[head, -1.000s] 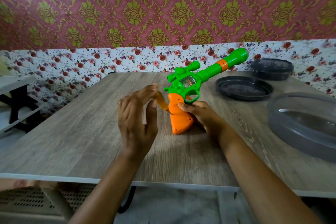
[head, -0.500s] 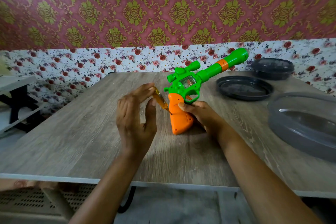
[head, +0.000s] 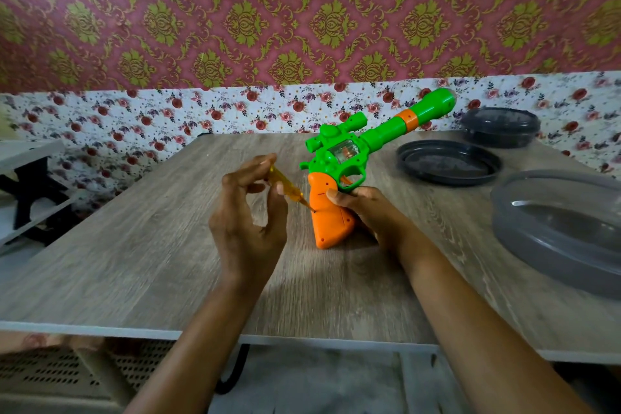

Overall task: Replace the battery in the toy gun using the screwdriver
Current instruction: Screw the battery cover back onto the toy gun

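Unscrewing stage: early; grip cover looks still on, battery swap + refit left, by my read.
L hand [head: 247,225]: fingers pinched narrow on amber screwdriver [head: 285,185], tip at screw hole in grip.
Toy gun [head: 339,171]: mid-table [head: 134,245], butt down, barrel up-right.
R hand [head: 366,208]: fingers wrapped round orange grip, steadying.

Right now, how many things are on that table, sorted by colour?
Green and orange: 1, the toy gun
Amber: 1, the screwdriver
Dark grey: 3, the flat lid, the round tub, the big lid
Total: 5
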The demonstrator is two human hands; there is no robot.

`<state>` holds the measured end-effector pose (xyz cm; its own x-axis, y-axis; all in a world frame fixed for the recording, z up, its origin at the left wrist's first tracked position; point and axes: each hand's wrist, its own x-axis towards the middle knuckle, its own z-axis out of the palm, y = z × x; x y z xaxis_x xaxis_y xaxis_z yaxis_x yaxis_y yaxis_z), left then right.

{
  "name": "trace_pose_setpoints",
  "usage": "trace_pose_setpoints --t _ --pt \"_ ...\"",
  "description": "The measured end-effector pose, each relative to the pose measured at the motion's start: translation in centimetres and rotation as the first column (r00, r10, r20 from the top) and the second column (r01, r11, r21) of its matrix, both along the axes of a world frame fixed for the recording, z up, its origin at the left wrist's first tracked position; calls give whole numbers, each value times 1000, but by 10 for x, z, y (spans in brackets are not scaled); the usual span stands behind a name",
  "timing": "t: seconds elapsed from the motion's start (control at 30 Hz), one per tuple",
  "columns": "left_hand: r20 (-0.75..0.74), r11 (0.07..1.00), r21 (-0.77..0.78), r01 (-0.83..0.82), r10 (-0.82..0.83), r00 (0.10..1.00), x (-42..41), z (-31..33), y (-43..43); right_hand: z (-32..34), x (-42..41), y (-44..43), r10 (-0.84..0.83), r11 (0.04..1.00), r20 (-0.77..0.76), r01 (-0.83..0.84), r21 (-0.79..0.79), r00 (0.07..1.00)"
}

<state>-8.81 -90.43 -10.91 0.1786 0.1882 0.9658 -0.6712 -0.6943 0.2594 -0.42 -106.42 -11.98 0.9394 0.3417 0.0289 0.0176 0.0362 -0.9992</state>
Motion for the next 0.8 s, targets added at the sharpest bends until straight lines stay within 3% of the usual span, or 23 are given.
trace_pose_setpoints --t 0.8 --pt "-18 998 47 33 -32 999 2 1 1 1 -1 1 3 1000 3 -3 -1 1000"
